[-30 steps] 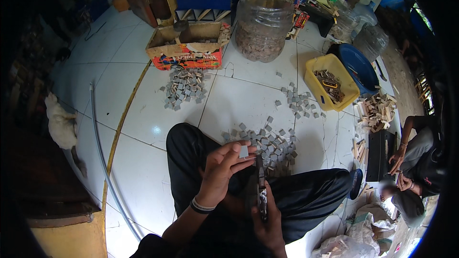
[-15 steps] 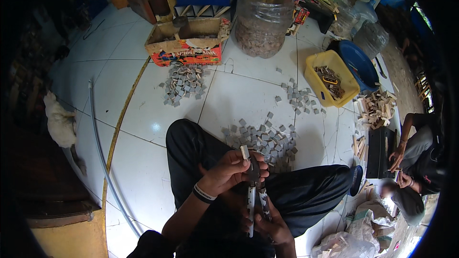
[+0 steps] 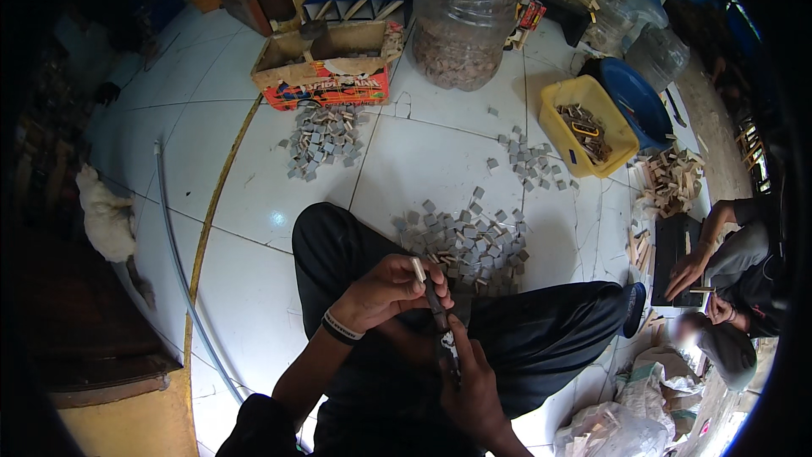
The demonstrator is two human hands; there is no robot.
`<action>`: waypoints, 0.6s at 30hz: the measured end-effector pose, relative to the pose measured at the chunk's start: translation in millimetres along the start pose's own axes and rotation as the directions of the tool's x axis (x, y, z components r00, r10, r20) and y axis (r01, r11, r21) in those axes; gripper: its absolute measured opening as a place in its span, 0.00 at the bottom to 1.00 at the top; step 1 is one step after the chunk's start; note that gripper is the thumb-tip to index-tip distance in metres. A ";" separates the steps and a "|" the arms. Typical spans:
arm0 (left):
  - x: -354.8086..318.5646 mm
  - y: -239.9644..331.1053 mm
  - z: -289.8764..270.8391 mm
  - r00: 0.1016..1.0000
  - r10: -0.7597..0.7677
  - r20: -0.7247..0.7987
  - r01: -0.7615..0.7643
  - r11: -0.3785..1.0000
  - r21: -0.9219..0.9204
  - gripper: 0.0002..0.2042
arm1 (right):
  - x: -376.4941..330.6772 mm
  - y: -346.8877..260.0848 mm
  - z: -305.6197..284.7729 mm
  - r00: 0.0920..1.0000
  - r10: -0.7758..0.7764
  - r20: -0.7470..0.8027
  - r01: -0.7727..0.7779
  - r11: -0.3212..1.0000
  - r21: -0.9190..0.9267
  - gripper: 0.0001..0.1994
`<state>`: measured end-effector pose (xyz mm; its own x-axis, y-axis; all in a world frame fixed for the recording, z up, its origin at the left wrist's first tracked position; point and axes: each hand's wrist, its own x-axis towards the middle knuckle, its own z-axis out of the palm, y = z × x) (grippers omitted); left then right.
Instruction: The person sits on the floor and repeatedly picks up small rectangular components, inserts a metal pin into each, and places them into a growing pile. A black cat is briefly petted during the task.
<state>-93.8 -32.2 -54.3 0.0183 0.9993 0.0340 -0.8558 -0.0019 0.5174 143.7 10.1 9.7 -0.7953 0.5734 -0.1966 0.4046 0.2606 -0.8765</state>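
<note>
My left hand (image 3: 381, 294) pinches a small pale wooden piece (image 3: 418, 269) upright between thumb and fingers, above my crossed legs. Its other fingers lie by the dark jaws of a pair of pliers (image 3: 439, 318). Around the plier handles, which are dark with worn white patches, my right hand (image 3: 474, 389) is closed. Whether the jaws grip the wooden piece cannot be made out. Just beyond my hands lies a loose pile of small grey-faced wooden squares (image 3: 478, 241) on the floor.
More grey squares (image 3: 326, 140) lie before a cardboard box (image 3: 326, 89). A clear plastic drum (image 3: 465, 25), yellow tub (image 3: 592, 165) and blue basin (image 3: 647, 123) stand beyond. At right a co-worker's hand (image 3: 689, 275) is over a black board. A white cat (image 3: 106, 216) lies left, near a grey hose (image 3: 173, 262).
My right hand has moved up along the pliers, and the handles, spread apart before, now look pressed together. The wooden piece has shifted slightly left and turned. The co-worker's hands have also moved.
</note>
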 end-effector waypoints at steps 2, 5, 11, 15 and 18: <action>-4.4 3.6 7.2 0.984 -0.008 -0.179 0.039 0.984 0.173 0.16 | 1.2 0.6 -1.8 0.999 -0.047 0.007 0.047 0.998 0.042 0.36; -7.7 10.9 14.0 0.978 0.102 -0.180 -0.057 0.969 0.239 0.17 | 1.5 3.6 -4.7 0.994 -0.106 0.030 0.103 0.990 0.101 0.35; 0.3 13.8 1.3 0.956 0.184 -0.229 -0.156 0.979 0.134 0.10 | -3.5 9.0 -3.3 0.992 -0.042 0.121 -0.004 0.936 0.352 0.35; -2.4 -8.9 2.9 0.901 0.234 -0.364 -0.203 0.972 0.122 0.11 | -5.0 10.9 6.8 0.977 0.049 0.210 -0.177 0.739 0.650 0.35; -4.8 -23.5 6.8 0.896 0.266 -0.355 -0.271 0.962 0.037 0.11 | -5.5 11.9 10.0 0.967 0.074 0.244 -0.236 0.622 0.746 0.35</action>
<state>-70.3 -37.2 -60.8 -0.3944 0.9089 -0.1354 -0.8092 -0.2737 0.5198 148.3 2.3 -4.1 -0.8490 0.3842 -0.3627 0.1030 -0.5528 -0.8269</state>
